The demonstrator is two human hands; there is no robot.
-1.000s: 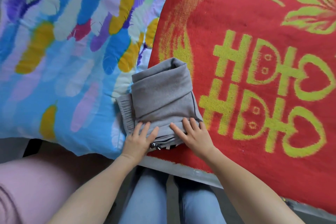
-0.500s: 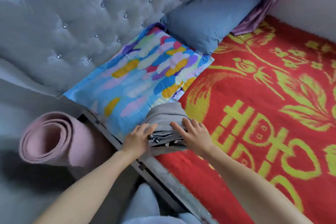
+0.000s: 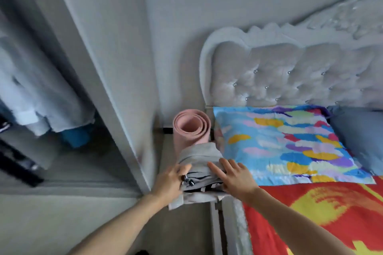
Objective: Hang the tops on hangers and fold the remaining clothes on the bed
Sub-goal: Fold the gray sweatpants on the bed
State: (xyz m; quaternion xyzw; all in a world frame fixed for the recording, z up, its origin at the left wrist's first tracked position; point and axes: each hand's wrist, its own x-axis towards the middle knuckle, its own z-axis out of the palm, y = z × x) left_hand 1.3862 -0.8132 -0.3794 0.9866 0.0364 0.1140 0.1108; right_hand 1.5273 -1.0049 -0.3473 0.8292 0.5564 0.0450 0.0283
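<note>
We are holding one folded grey garment (image 3: 199, 156) between our two hands, off the bed (image 3: 229, 225)'s edge. The left hand (image 3: 169, 182) is gripping its side; the right hand (image 3: 236, 178) is lying flat on top.

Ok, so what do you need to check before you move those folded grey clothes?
1. Both hands on the bundle: the left hand grips one end of the folded grey clothes and the right hand lies flat on top. Ok.
2. Folds tidy: a flap hangs loose underneath. Not ok.
3. Drawstring tips tucked in: they poke out beside the left hand. Not ok.
4. Clear of the pink rolled mat: it stands right behind the bundle, and a gap is not visible. Cannot tell.
5. Room in the wardrobe: open, but too blurred to see. Cannot tell.
</note>
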